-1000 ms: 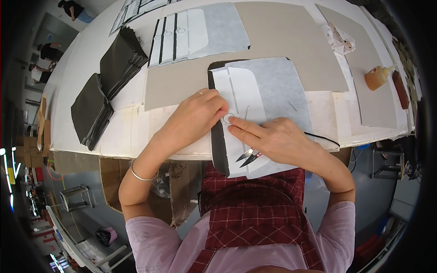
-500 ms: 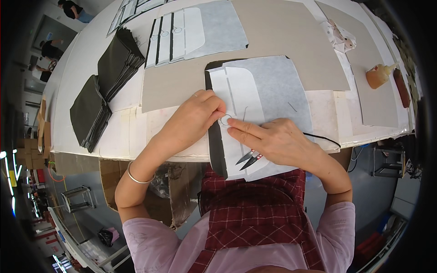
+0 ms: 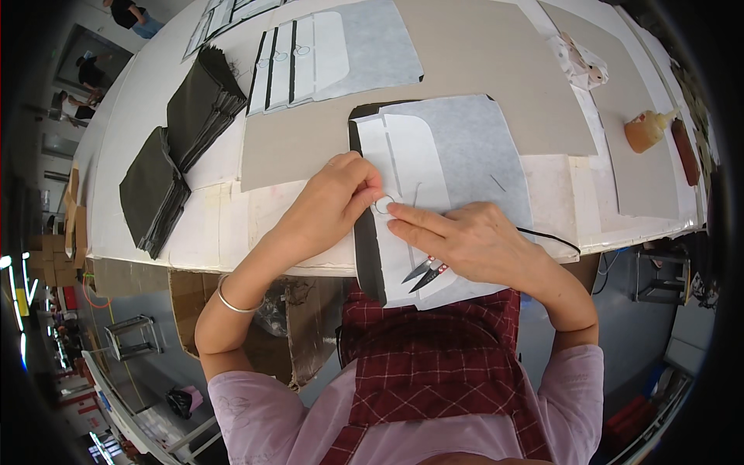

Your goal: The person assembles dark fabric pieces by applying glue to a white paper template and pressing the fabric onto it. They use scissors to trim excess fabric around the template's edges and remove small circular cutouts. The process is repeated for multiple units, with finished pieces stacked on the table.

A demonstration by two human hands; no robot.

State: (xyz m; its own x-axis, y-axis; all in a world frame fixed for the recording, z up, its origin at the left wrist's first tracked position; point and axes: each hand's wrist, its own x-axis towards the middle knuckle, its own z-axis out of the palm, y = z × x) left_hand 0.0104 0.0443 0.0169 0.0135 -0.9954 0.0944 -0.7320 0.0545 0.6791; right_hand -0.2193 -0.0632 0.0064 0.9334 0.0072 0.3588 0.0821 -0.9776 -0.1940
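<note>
In front of me a panel (image 3: 473, 147) of pale blue-grey backing and white sheet, with a black strip (image 3: 368, 248) along its left side, overhangs the near table edge. A small thin dark ring (image 3: 384, 204) shows on the white part. My left hand (image 3: 335, 198) pinches thumb and forefinger together at the ring's left; what is between the fingertips is hidden. My right hand (image 3: 473, 236) presses two fingertips beside the ring's right. Thread snips (image 3: 428, 271) are tucked under its curled fingers, blades pointing toward me. Short dark thread ends (image 3: 497, 183) lie on the panel.
Similar layered panels (image 3: 310, 58) lie at the back on grey board (image 3: 480, 62). Folded black pieces (image 3: 182, 132) are stacked at the left. To the right are a glue bottle (image 3: 645, 130) and a crumpled white wrapper (image 3: 585, 66). A black cord (image 3: 550, 234) lies near the table edge.
My left fingertips have shifted very slightly beside the ring. The right hand, snips and panel stay almost where they were. People in the far left background have moved.
</note>
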